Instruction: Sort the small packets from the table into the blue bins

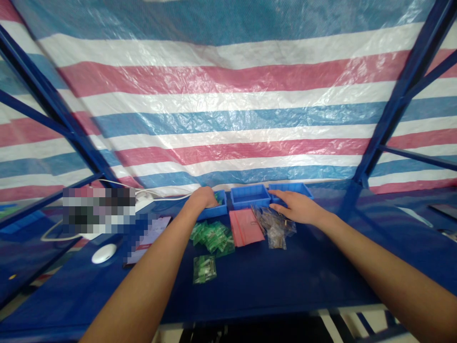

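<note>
My left hand (pixel 202 196) reaches into the left blue bin (pixel 220 211), where a bit of green shows beside it. Its fingertips are hidden, so whether they grip anything does not show. My right hand (pixel 293 206) is at the front of the right blue bin (pixel 306 189), fingers stretched and thumb apart. Just under it lies a pile of clear plastic bags (pixel 277 232) with small parts inside. Pink bags (pixel 245 227) lie between the hands. Below my left hand is a heap of green bags (pixel 214 238), and a single green bag (pixel 204 269) sits nearer to me.
A middle blue bin (pixel 250 195) stands between the other two. Left of my arm are a white oval object (pixel 104 254), a tablet-like device (pixel 152 233) and white cables (pixel 167 195). Blue metal posts (pixel 389 114) and a striped plastic sheet (pixel 228 105) rise behind the blue table (pixel 285 281).
</note>
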The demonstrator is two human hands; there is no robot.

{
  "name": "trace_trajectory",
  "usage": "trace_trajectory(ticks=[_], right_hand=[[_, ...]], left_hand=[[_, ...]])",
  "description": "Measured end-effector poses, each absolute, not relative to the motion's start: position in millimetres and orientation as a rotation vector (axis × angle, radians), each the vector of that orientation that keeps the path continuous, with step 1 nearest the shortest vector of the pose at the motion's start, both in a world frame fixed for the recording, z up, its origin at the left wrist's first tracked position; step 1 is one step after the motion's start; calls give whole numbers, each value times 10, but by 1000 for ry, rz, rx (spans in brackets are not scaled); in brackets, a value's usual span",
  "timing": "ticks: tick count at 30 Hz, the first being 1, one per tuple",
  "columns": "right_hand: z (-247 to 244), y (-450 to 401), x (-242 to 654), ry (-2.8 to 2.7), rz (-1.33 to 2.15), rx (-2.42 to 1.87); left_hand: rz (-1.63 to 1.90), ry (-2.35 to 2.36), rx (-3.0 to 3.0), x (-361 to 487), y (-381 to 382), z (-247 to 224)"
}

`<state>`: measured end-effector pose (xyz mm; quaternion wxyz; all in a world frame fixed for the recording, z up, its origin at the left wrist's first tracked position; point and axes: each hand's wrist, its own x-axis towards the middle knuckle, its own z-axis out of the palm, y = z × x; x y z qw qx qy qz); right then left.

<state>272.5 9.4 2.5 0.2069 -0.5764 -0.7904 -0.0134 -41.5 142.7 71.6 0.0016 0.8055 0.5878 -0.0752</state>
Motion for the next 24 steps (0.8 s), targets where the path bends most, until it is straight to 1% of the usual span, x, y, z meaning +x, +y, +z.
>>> trace_trajectory(ticks=[6, 13, 15, 17, 19, 21, 24], right_hand=[[30, 85, 2730, -2204, -33, -1597], [14, 105, 2752, -2232, -58, -1566], [14, 109, 2758, -2243, -61, -1552], [18, 109, 2761, -2245, -52, -1551], [25, 105, 2763, -2242, -43, -1560], [31, 99, 2764, -2239, -40, -1569], [35, 91, 2766, -2240, -37, -1575]], left_hand=[[-106, 1864, 2592, -515, 1526, 600], [84, 1813, 2636, -724, 1500, 599], [174, 1797, 2647, -786, 1438, 631], [350, 1751, 2679, -831, 1337, 698], [480, 1671, 2713, -850, 1190, 799], [538, 1487, 2800, -841, 1010, 906], [383, 1130, 2870, -797, 754, 979]])
